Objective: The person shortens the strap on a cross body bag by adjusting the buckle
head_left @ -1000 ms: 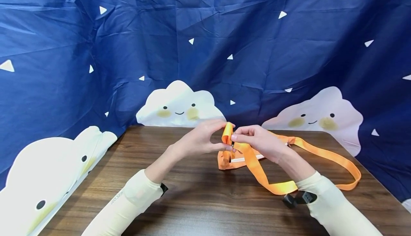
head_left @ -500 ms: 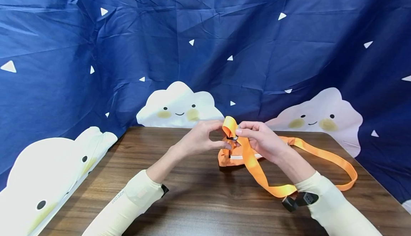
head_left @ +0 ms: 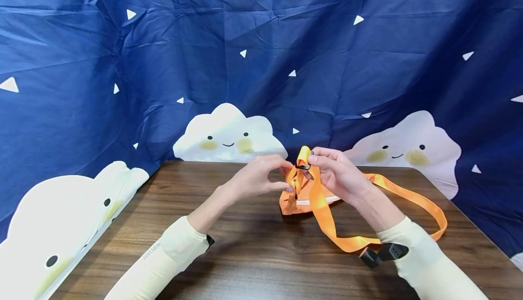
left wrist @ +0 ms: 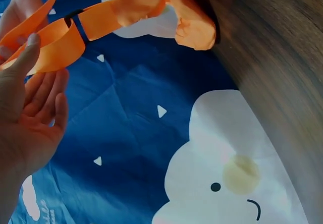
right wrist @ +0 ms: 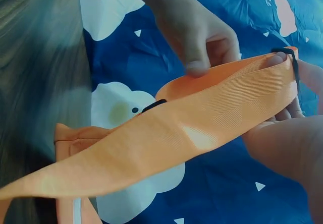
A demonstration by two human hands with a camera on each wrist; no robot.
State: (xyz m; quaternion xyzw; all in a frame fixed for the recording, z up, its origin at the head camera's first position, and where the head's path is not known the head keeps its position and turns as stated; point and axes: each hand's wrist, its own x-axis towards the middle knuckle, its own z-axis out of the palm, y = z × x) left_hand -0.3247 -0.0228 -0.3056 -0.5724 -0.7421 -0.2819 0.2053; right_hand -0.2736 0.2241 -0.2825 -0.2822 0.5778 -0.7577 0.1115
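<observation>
An orange bag with a white zipper lies on the table, its left end raised. Its orange strap runs up to a black slider buckle, above which the webbing forms a small loop. My right hand pinches the strap at this buckle, thumb on the near side. My left hand pinches a lower stretch of strap between thumb and fingers, clearer in the left wrist view, where the strap loop passes the thumb. A second black ring shows nearer the bag in the right wrist view.
The brown wood-grain table spans the front. A blue cloth with clouds and white triangles hangs behind it. The strap's long slack curves over the table on the right, behind and under my right forearm.
My right hand has moved up and slightly right with the buckle and loop. My left fingers have shifted from the upper loop to strap nearer the bag. The slack on the right has drawn slightly inward.
</observation>
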